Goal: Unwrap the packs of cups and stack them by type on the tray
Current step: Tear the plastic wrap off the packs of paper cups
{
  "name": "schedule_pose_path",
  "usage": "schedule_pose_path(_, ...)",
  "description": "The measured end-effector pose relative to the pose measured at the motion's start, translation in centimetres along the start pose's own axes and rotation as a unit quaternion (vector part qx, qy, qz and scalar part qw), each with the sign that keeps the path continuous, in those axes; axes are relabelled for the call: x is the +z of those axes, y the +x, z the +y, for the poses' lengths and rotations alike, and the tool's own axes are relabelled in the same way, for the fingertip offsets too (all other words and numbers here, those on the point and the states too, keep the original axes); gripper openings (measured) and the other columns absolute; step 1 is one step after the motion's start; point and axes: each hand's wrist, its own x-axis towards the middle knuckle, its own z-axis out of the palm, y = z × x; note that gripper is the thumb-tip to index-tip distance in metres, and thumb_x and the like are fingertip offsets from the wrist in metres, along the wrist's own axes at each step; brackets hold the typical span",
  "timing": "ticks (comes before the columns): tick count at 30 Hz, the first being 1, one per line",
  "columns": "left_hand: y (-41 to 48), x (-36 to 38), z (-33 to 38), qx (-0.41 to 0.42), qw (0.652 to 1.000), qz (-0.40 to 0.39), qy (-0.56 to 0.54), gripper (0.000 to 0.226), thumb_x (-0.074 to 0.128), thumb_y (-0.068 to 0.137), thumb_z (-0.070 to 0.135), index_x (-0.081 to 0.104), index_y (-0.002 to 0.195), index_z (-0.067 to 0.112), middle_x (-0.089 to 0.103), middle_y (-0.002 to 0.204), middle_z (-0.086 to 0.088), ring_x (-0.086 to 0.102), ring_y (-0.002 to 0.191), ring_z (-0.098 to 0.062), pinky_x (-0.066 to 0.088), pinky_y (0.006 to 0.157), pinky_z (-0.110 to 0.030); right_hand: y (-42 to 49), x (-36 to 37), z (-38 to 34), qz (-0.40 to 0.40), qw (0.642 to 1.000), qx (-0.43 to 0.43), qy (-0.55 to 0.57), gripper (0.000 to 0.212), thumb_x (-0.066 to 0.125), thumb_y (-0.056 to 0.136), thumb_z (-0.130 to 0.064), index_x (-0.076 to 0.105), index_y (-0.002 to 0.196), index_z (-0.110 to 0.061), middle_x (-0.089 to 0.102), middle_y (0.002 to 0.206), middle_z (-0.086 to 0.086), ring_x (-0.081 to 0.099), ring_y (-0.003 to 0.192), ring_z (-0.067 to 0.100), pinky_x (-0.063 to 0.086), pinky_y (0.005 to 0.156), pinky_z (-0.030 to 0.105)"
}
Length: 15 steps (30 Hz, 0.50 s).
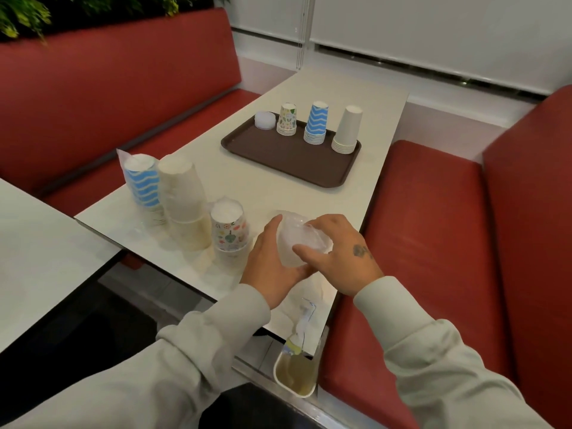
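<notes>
- Right now, gripping a wrapped pack of clear plastic cups (298, 239) from both sides: left hand (272, 261) curled round its 9 o'clock flank, right hand (343, 252) closed over the top, thumb pressed into the film.
- Held just above the near end of the white table (247, 187), long axis close to upright as far as the blur allows; equally near to either hand.
- Well apart at 12 o'clock: brown tray (288, 162), its short stack of clear cups (264, 120) at the far-left corner, beside floral cups (287, 119), blue zigzag cups (315, 122) and plain white cups (347, 130).
- Probably mid-unwrap; next, likely peeling the film, then a long forward reach.
- At 10 o'clock, in their film: floral pack (229, 227), plain pack (182, 199), zigzag pack (142, 184).
- Smooth pale tabletop, red booth benches (427, 230) on both sides, small bin (294, 382) of discarded wrap at 6 o'clock.
</notes>
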Motion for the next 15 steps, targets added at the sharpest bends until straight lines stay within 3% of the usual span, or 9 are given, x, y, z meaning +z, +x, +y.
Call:
schedule_pose_path(3, 0.1, 0.0, 0.5, 0.005, 1.000, 0.017, -0.014, 0.097, 0.086, 0.065, 0.043, 0.031, 0.145, 0.036, 0.052, 0.135, 0.006, 0.054, 0.121, -0.019, 0.049, 0.101, -0.042, 0.3, 0.1, 0.1, -0.009, 1.000, 0.009, -0.006, 0.044, 0.069, 0.087, -0.049, 0.066, 0.125, -0.029, 0.045, 0.132, -0.018, 0.049, 0.114, 0.005, 0.035, 0.093, 0.019)
schedule_pose_path(9, -0.2, -0.2, 1.9, 0.021, 0.999, 0.037, -0.017, 0.084, 0.086, 0.068, 0.042, 0.041, 0.139, 0.032, 0.056, 0.128, 0.008, 0.053, 0.115, -0.013, 0.046, 0.098, -0.030, 1.2, -0.1, 0.0, 0.008, 0.999, -0.005, -0.039, 0.032, 0.059, 0.097, -0.043, 0.074, 0.112, -0.021, 0.051, 0.133, -0.013, 0.047, 0.123, 0.012, 0.038, 0.102, 0.027)
schedule_pose_path(12, 0.1, -0.4, 2.6, 0.017, 0.999, 0.045, -0.005, 0.084, 0.086, 0.068, 0.042, 0.042, 0.140, 0.030, 0.055, 0.131, 0.007, 0.051, 0.117, -0.012, 0.044, 0.099, -0.029, 1.6, -0.4, -0.4, 0.022, 0.998, -0.018, -0.062, 0.029, 0.057, 0.098, -0.039, 0.075, 0.108, -0.019, 0.062, 0.122, -0.007, 0.052, 0.115, 0.017, 0.039, 0.093, 0.028)
schedule_pose_path(15, 0.4, -0.6, 2.9, 0.007, 0.999, 0.049, 0.000, 0.086, 0.086, 0.067, 0.045, 0.042, 0.140, 0.030, 0.054, 0.134, 0.006, 0.051, 0.122, -0.015, 0.046, 0.103, -0.035, 1.8, -0.4, -0.7, 0.025, 0.998, -0.017, -0.057, 0.029, 0.055, 0.099, -0.039, 0.075, 0.107, -0.020, 0.071, 0.106, -0.001, 0.057, 0.107, 0.024, 0.047, 0.092, 0.037)
